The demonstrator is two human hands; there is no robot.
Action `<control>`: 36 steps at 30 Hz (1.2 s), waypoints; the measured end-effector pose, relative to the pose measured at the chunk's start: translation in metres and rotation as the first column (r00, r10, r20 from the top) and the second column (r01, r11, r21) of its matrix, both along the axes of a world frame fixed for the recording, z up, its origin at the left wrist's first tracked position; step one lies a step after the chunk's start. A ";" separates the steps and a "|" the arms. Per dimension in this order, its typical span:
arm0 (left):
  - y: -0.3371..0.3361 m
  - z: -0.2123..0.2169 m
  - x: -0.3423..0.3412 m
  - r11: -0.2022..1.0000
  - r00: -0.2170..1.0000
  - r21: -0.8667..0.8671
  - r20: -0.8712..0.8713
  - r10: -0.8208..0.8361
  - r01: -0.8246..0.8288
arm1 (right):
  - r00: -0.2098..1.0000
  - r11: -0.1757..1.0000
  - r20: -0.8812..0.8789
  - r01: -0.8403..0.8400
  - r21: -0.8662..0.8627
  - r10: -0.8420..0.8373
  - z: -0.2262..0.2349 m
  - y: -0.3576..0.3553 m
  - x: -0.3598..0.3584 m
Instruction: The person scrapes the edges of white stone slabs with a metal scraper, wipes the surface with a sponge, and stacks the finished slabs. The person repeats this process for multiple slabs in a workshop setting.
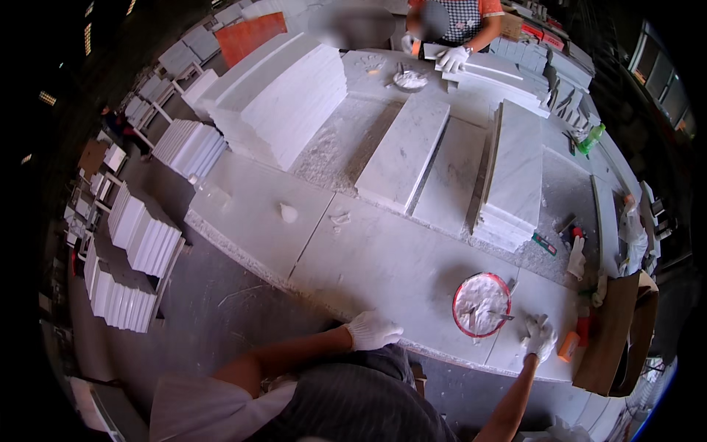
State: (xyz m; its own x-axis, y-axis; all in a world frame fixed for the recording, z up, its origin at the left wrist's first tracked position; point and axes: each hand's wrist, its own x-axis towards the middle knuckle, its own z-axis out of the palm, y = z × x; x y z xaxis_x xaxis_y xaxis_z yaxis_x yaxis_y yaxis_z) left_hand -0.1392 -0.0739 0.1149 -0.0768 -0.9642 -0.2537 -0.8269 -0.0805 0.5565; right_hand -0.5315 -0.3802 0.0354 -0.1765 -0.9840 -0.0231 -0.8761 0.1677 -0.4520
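My left hand (373, 329), in a white glove, rests curled on the front edge of the pale stone worktop (383, 258) and holds nothing. My right hand (540, 337), also gloved, lies flat with fingers spread on the worktop just right of a red-rimmed bowl of white paste (482, 303). A small metal tool (501, 316) lies in the bowl. An orange bottle (568, 345) stands just right of my right hand.
Marble slabs lie on the table: a large leaning stack (283, 99), a single slab (405, 153) and a low stack (512, 177). Across the table a person's gloved hand (452, 58) rests on slabs. Tile stacks (143, 236) stand on the floor at left. A cardboard box (615, 331) sits at right.
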 end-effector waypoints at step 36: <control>0.337 -0.087 0.010 0.197 0.358 0.538 0.214 0.909 -0.820 | 0.179 0.221 0.593 -0.975 0.000 0.785 0.093 0.196 0.270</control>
